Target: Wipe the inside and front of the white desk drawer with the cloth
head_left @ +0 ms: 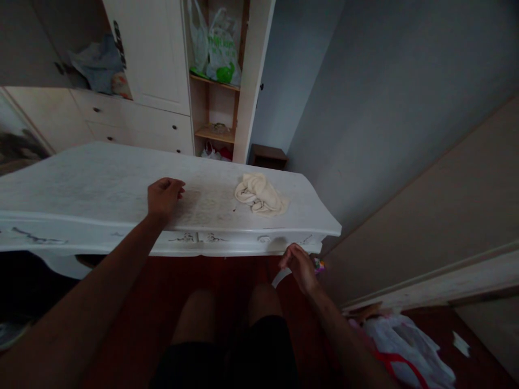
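Note:
My left hand [164, 197] is over the white table [121, 167], left of its middle. Its fingers are curled in loosely, and I see nothing in them. Lower and to the right, my right hand [298, 265] hangs just in front of the table's front edge. Its fingers are bent but apart from the thumb, and it holds nothing I can see. A crumpled cream cloth [261, 195] lies on the right part of the tabletop, apart from both hands. Grey smudges mark the surface around my left hand.
Behind the table stands a white cupboard [158, 59] with an open door [259, 81] and plastic bags [223, 51] on a shelf. A brown box-like piece [267, 156] is beside it. The grey wall [389, 108] runs along the right. A white bag [405, 346] lies on the red floor.

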The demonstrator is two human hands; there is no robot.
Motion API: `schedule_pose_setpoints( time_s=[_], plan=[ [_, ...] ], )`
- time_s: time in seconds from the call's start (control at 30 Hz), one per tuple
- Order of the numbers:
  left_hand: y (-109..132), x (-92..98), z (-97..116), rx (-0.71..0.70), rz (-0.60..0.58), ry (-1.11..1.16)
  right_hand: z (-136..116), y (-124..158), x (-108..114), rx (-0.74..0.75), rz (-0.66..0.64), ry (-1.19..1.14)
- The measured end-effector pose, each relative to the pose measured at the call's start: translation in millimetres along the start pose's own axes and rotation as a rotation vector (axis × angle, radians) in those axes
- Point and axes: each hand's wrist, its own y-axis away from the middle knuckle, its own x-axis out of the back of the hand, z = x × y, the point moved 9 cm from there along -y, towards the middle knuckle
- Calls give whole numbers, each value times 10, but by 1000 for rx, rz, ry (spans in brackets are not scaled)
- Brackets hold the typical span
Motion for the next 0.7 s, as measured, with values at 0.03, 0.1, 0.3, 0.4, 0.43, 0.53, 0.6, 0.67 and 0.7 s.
schedule_pose_setpoints(
  time_s=[0.03, 0.1, 0.3, 0.4, 0.43, 0.53, 0.6, 0.67, 0.7],
  plan=[
    [3, -6, 3, -1, -9, -9, 163, 15, -40, -104, -15, -16],
    [18, -55, 36, -31, -64, -59, 434, 26, -118, -308, -44, -72],
    [90, -177, 120, -86, -168, -245, 701, -139, -364, -579, -28, -314],
    [102, -164, 128, -65, -145, -266, 752, -238, -432, -604, 27, -383],
    [102, -161, 132, -65, -142, -272, 770, -257, -443, -611, 41, -396],
    [88, -144, 139, -76, -127, -292, 800, -287, -443, -623, 69, -392],
    [73, -133, 133, -79, -119, -303, 797, -292, -429, -626, 81, -348],
    [64, -134, 129, -80, -119, -312, 774, -297, -423, -614, 92, -310],
    [62, -135, 129, -80, -118, -321, 758, -299, -431, -603, 93, -305]
  ],
)
